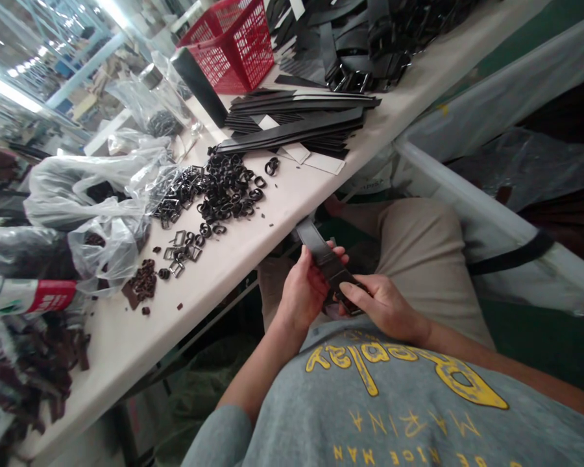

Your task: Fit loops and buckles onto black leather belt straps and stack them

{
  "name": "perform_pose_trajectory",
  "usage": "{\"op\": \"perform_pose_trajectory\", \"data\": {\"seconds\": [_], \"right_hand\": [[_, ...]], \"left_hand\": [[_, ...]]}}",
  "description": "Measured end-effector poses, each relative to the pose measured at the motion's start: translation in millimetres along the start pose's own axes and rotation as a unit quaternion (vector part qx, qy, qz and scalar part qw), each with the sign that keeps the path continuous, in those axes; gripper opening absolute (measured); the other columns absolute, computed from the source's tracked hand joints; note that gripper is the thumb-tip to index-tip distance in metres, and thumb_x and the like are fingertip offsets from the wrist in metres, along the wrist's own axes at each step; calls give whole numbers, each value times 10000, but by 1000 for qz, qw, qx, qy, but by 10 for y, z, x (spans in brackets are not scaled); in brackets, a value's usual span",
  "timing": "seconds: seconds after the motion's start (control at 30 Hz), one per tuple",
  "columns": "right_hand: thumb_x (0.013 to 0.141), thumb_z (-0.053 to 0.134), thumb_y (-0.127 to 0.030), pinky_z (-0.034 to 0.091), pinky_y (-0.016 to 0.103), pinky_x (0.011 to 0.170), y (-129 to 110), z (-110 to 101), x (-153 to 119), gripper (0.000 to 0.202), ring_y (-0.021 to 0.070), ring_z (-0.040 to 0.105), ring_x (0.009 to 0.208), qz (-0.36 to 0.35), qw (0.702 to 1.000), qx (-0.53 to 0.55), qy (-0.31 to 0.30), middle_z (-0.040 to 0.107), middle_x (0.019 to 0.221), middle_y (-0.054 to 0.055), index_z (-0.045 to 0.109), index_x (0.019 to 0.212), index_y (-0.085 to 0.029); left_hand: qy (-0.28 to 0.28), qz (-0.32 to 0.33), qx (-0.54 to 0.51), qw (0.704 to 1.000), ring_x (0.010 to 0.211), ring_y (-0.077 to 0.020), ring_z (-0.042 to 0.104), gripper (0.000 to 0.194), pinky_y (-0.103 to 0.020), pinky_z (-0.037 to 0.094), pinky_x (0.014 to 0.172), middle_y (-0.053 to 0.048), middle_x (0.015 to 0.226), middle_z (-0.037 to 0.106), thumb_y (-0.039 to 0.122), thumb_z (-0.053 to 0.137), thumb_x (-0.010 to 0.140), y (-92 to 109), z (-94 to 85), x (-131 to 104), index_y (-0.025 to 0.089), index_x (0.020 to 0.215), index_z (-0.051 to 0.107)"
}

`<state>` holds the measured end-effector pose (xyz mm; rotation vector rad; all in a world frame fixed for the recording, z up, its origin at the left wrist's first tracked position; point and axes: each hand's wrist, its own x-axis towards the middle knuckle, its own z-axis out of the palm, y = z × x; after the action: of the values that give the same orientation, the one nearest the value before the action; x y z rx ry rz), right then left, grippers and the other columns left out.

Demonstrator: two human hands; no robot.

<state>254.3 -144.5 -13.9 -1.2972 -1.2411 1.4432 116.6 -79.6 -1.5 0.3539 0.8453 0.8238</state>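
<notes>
A dark belt strap (321,250) runs from the table's edge down to my lap, and both hands hold its near end. My left hand (304,285) grips the strap from the left side. My right hand (382,305) pinches the strap's end, where a small dark piece sits under the fingers; I cannot tell what it is. On the white table (292,207) lie a pile of black loops (228,188), metal buckles (182,246) and a stack of black straps (302,123).
Clear plastic bags (97,201) sit at the table's left. A red basket (233,42) stands at the back, with more dark straps and buckles (365,45) beside it. Brown leather bits (141,285) lie near the front. A plastic-covered rail (472,194) runs on the right.
</notes>
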Motion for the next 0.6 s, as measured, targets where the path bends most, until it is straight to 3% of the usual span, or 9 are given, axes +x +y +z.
{"op": "perform_pose_trajectory", "data": {"seconds": [0.13, 0.33, 0.43, 0.6], "right_hand": [[952, 504, -515, 448, 250, 564, -1, -6, 15, 467, 139, 580, 571, 15, 1000, -10, 23, 664, 629, 36, 650, 685, -160], [912, 508, -570, 448, 272, 547, -63, -36, 21, 471, 160, 578, 569, 53, 998, -25, 28, 654, 632, 43, 630, 705, -165], [914, 500, -579, 441, 281, 540, -29, -37, 20, 467, 168, 579, 568, 53, 996, -54, 38, 658, 640, 45, 636, 735, -170], [932, 485, -557, 456, 280, 559, 9, -31, 36, 456, 177, 610, 603, 32, 994, -97, 42, 671, 671, 49, 667, 787, -165]], "left_hand": [[4, 9, 1, 1000, 929, -215, 725, 267, -292, 551, 793, -96, 1000, 765, 379, 679, 877, -69, 51, -21, 137, 987, 702], [-40, -5, 69, 997, 828, -229, 727, 422, -264, 523, 539, -111, 1093, 751, 504, 730, 766, -161, -27, -81, 171, 1019, 672], [-27, 11, 100, 995, 912, -244, 724, 439, -281, 555, 597, -119, 1122, 742, 533, 702, 778, -183, -31, -110, 174, 1026, 658], [-16, 53, 125, 991, 972, -250, 710, 384, -315, 575, 716, -109, 1063, 753, 437, 759, 746, -227, -30, -143, 162, 998, 669]]}}
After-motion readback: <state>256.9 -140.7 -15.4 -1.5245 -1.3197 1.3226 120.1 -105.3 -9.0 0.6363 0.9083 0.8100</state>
